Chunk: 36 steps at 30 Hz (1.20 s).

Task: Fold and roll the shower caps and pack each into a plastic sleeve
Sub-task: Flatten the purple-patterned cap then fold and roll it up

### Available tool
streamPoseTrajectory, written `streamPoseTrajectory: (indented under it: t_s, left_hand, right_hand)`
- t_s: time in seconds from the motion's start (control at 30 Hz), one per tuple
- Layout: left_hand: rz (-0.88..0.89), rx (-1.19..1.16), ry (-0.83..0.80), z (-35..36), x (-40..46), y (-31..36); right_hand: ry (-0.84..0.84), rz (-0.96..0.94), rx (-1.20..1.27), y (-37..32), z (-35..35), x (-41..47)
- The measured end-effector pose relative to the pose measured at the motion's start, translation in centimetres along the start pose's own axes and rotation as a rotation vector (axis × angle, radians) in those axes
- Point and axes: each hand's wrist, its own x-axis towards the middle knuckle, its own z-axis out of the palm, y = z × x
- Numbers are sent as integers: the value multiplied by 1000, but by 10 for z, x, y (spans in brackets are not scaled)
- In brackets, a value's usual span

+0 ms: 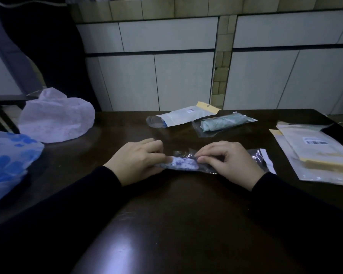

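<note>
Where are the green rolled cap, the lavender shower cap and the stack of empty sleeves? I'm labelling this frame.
green rolled cap [222,122], head view, middle of the roll inside its clear sleeve
lavender shower cap [55,117], head view, puffed front surface
stack of empty sleeves [315,153], head view, top sleeve's pale face

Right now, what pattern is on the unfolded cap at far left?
Blue hearts on white, shower cap, head view.

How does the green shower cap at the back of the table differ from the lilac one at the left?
The green shower cap is rolled into a tight bundle; the lilac shower cap sits puffed up and unfolded. The green one is already inside a clear plastic sleeve; the lilac one lies loose on the table. The green one takes up far less room. No hand touches either.
</note>
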Motion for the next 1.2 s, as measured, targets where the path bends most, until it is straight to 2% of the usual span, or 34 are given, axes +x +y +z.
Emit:
streamPoseTrajectory:
  t_s: [0.13,0.27,0.33,0.53,0.63,0.77,0.9,1.03,1.13,1.2]
  left_hand:
    - [-160,-91,-32,5,3,6]
    - [-394,-407,-220,-2,9,-3]
    - [-500,-572,-263,-11,3,-12]
    - [-779,-526,-418,-24,-11,-24]
    - [-875,-543,-410,-22,-4,-18]
    - [-943,-713,-309,-8,12,6]
    - [-969,-718,-300,-2,20,15]
    - [-1041,-677,-278,-6,10,7]
    - [-1080,-653,-212,-3,9,11]
    - [-1094,-728,-184,-1,13,18]
  right_hand:
    - [-113,-16,-115,-8,6,-1]
    - [-74,32,-87,-8,6,-1]
    - [-77,38,-86,-9,6,-2]
    - [-76,35,-149,-10,7,-3]
    - [-69,21,-147,-10,7,-4]
    - [-44,-17,-206,-13,10,-3]
    - [-87,-44,-225,-12,2,-4]
    - [-220,-19,-138,-7,-12,-8]
    - [-207,-11,-135,-6,-9,-7]
    - [-194,-29,-149,-5,-4,-6]
